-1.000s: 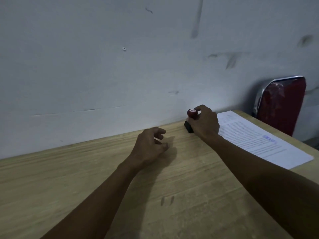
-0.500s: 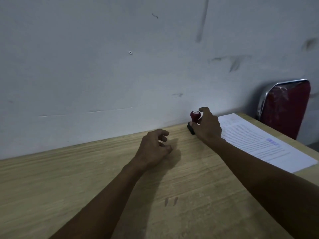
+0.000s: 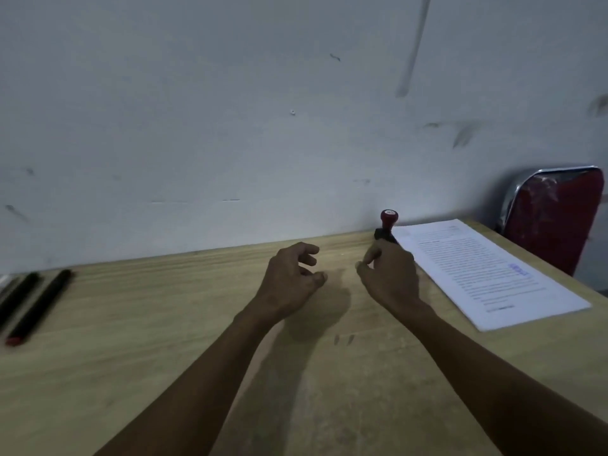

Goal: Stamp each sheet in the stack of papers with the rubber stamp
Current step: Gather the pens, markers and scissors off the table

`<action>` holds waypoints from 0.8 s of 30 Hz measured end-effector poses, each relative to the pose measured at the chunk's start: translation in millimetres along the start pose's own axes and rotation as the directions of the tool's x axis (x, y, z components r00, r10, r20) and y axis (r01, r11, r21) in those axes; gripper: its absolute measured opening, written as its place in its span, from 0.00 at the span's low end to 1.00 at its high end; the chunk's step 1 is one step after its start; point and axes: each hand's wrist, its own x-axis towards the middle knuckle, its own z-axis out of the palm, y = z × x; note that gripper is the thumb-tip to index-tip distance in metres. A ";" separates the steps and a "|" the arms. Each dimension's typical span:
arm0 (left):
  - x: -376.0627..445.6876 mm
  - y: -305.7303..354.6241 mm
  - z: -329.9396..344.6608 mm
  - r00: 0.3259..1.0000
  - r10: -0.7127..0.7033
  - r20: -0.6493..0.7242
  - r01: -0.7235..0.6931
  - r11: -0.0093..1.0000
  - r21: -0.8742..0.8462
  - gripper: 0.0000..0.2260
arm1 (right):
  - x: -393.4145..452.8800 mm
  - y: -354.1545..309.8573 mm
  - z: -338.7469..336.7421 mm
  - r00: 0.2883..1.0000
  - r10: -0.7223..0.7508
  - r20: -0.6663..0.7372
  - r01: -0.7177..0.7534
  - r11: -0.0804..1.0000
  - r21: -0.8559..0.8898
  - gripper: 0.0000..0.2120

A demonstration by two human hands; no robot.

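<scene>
We see the rubber stamp [image 3: 388, 225] standing upright at the back of the wooden table [image 3: 164, 324], close to the wall [image 3: 230, 126] and just beside the top left corner of the stack of papers [image 3: 487, 271]. Red knob on top, dark base; whether the base touches the sheets we can't tell. Top sheet is printed w/ text and carries a blue stamp mark [image 3: 520, 270] near its right edge.

Right hand [image 3: 390, 274] sits just in front of the stamp, fingers loosely curled, holding nothing; it hides the base's lower part. Left hand [image 3: 292, 278] is near it, above the table approx. mid-frame, fingers also loosely curled, nothing in it.

Far left on the table: two dark pens [image 3: 33, 301], blurred, lying side by side. Beyond the table's right end, a red chair back [image 3: 556, 218] w/ chrome frame.
</scene>
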 end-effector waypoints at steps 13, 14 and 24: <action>-124.4 -19.9 -129.0 0.967 -0.111 -0.228 0.110 0.994 -0.017 0.17 | -126.0 -122.8 38.5 0.911 -0.227 0.344 0.180 0.970 0.164 0.06; -131.9 -24.0 -140.6 0.962 -0.118 -0.247 0.120 0.993 -0.007 0.16 | -133.0 -132.9 44.4 0.900 -0.241 0.362 0.188 0.966 0.176 0.06; -175.1 -69.9 -248.6 0.901 -0.145 -0.410 0.196 0.977 0.085 0.12 | -178.2 -227.8 108.3 0.810 -0.354 0.468 0.277 0.934 0.227 0.06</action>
